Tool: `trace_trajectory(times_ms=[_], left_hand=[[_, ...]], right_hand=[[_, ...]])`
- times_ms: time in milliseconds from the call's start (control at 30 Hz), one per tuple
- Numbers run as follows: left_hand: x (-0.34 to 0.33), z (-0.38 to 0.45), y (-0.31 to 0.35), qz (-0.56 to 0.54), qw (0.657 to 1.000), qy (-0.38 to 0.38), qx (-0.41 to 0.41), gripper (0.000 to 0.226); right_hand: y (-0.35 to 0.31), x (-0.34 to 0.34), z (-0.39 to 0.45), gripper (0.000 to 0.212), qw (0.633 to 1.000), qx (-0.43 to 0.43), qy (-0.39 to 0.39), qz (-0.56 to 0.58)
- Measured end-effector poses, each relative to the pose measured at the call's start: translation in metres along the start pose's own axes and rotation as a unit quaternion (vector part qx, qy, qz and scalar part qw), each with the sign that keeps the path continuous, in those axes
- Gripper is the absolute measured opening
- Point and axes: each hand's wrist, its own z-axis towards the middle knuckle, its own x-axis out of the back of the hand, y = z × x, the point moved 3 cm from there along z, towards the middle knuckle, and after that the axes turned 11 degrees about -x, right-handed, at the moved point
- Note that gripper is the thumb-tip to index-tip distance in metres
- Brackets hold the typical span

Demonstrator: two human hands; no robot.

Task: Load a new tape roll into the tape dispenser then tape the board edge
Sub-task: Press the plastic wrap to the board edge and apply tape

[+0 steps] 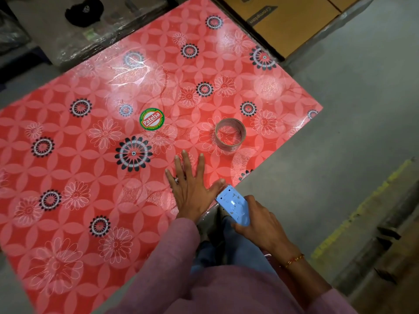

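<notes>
There is one red board (90,155) with flowers on it, lying flat on the grey floor (351,132). One round sticker (151,118) sits near the middle of the board. One tape ring (230,134) lies flat on the board, near its right edge. It looks almost used up, a thin ring with a big hole. There is one blue tape dispenser (233,205) and two hands.

The left hand (192,186) lies flat on the board with its fingers spread wide, palm down, close to the near right edge. It has a ring on one finger. The right hand (260,227) is wrapped around the dispenser and holds it just off the board edge. The toothed end of the dispenser points up at the left thumb, very close to it.

A brown box (290,23) sits at the far right. The tape inside the dispenser is hidden by the hand. The black thing (84,11) at the far left is too dark to tell.
</notes>
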Motion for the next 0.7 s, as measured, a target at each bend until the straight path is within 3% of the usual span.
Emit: trace_trajectory(times_ms=[167, 433, 700], left_hand=[[0.001, -0.001, 0.002, 0.012, 1.000, -0.017, -0.009, 0.092], [0.010, 0.001, -0.009, -0.015, 0.993, -0.102, -0.063, 0.112], [0.014, 0.002, -0.008, -0.041, 0.987, -0.139, -0.073, 0.107]], right_hand=[[0.002, -0.002, 0.001, 0.056, 1.000, -0.002, -0.003, 0.004], [0.006, -0.005, 0.005, 0.057, 1.000, 0.004, -0.016, 0.023], [0.011, -0.016, 0.003, 0.050, 0.997, 0.012, 0.019, 0.077]])
